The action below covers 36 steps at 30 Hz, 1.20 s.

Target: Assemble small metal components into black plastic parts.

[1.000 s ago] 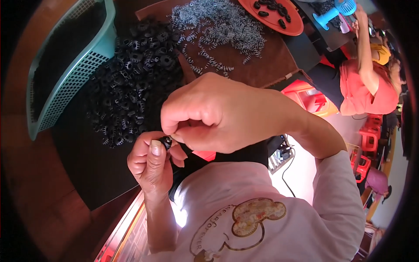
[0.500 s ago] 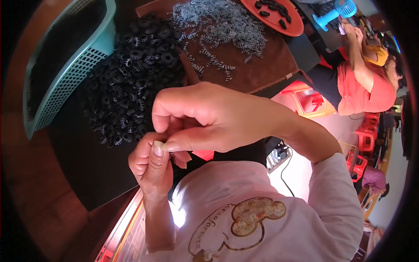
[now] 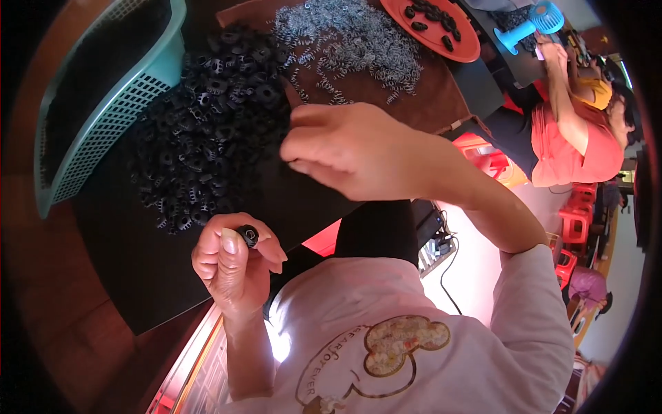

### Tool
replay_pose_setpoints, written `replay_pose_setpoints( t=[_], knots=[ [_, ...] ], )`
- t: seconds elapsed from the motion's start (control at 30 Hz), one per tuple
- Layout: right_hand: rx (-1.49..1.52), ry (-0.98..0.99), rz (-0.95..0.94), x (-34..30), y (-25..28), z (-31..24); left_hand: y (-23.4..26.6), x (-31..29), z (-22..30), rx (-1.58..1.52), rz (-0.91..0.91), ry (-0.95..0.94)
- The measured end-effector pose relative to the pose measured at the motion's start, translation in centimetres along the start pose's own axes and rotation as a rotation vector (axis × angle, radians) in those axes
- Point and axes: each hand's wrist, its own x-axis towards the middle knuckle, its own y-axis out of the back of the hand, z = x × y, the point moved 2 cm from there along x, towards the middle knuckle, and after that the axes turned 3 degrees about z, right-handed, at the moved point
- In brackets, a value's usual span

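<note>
Between the thumb and fingers of my left hand [image 3: 231,265] sits a small round black plastic part [image 3: 249,235], with a pale ring, perhaps a spring end, showing in its middle. My right hand [image 3: 355,148] hovers beside the heap of toothed black plastic parts [image 3: 207,127], just short of the springs. Its fingers are drawn together in a pinch, and whatever they hold, if anything, is hidden. Beyond it, a pile of small silvery coil springs [image 3: 358,48] is spread over a brown cloth [image 3: 431,103].
A teal plastic basket [image 3: 127,103] lies tilted at the left of the dark table [image 3: 145,276]. At the far right, an orange-red plate [image 3: 462,52] carries several black pieces. Past it are a blue fan [image 3: 545,17], a co-worker in a red shirt [image 3: 576,145] and red stools [image 3: 576,224].
My right hand has left my left hand and moved away toward the springs and the black heap. The black part in my left hand has come into sight.
</note>
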Motion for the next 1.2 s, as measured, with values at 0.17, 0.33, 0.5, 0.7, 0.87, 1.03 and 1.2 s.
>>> replay_pose_setpoints(
  t=[0.17,0.33,0.5,0.7,0.87,1.03,1.2],
  knots=[
    [-0.416,0.057,-0.168,0.9,-1.2,-1.2,-0.2,0.0,0.3,0.028,-0.032,0.010],
    [-0.479,0.132,-0.162,1.0,-1.5,-1.4,-0.2,-0.1,0.2,0.035,-0.016,0.011],
    [-0.632,0.177,-0.198,1.3,-2.0,-2.3,-0.2,-0.1,0.4,0.044,-0.011,0.017],
    [-0.332,0.030,-0.130,0.9,-1.6,-1.5,-0.2,-0.1,0.4,0.055,-0.007,0.023],
    [0.053,0.049,0.073,0.3,-1.5,-0.5,-0.5,-0.3,0.6,0.075,0.030,0.041],
    [0.377,-0.256,0.014,0.0,-0.4,-1.3,-0.4,-0.1,0.3,0.081,0.012,0.038],
    [0.490,-0.196,0.114,-0.3,-0.7,-0.8,-0.9,-0.2,0.5,0.099,0.032,0.040]
  ],
)
